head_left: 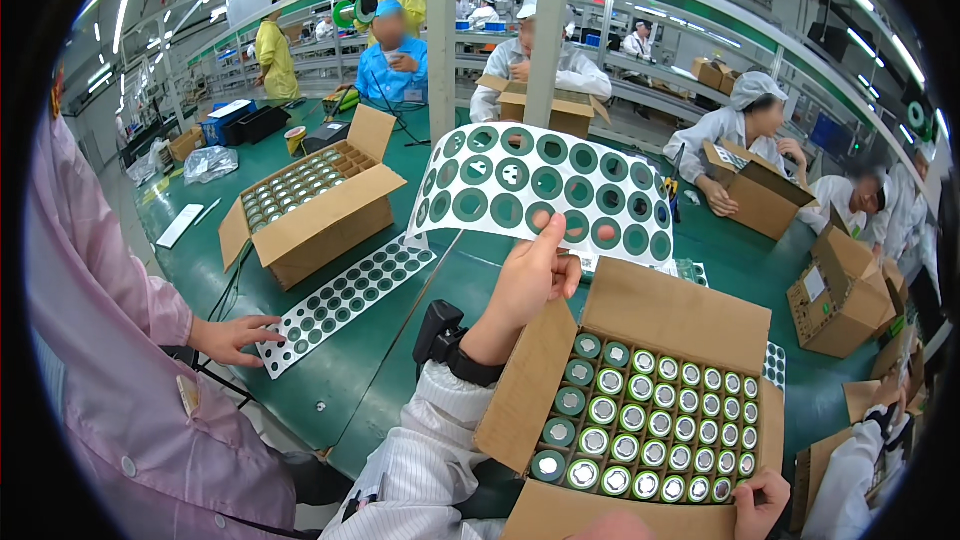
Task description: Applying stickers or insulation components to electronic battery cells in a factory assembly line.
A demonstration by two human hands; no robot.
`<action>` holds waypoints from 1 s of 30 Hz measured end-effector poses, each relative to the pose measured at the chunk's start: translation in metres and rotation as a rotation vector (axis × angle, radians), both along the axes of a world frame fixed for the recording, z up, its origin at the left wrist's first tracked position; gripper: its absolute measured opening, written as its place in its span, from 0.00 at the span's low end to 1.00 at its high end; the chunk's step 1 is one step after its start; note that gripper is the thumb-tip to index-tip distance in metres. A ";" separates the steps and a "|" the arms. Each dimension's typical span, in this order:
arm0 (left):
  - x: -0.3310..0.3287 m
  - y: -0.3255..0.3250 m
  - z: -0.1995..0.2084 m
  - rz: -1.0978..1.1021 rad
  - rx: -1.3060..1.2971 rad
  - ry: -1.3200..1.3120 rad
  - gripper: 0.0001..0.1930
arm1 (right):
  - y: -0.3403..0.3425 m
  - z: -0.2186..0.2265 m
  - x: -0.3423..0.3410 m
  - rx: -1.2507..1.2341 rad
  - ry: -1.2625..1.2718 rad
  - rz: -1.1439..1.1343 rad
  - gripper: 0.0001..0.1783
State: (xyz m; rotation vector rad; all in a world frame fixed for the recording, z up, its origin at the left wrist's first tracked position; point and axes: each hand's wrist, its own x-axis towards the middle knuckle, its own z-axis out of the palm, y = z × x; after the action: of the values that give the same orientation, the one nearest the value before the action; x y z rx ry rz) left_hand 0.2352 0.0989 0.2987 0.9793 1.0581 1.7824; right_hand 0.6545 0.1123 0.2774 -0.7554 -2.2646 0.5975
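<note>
My left hand pinches the lower edge of a curved white sheet of green ring stickers, raised above the table. Fingertips show through some ring holes. Below it stands an open cardboard box packed with upright cylindrical battery cells in a divider grid. Cells along the left column, and one beside its far end, carry dark green rings; the others show bright metal tops with light green rims. At the box's near right corner my right hand is closed, its curled fingertips by the rim; what they hold is hidden.
A co-worker's hand touches another sticker sheet on the green table. A second open box of cells stands left. Metal posts rise ahead. Several people sit around with boxes.
</note>
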 end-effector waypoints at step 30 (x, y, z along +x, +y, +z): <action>0.000 0.001 -0.001 -0.003 0.029 0.022 0.21 | 0.002 -0.004 0.003 -0.016 0.008 -0.004 0.08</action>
State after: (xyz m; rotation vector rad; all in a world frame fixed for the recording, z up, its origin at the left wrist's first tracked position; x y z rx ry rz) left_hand 0.2351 0.0997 0.2981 1.0193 1.0463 1.7924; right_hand 0.6573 0.1146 0.2731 -0.7634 -2.2527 0.6159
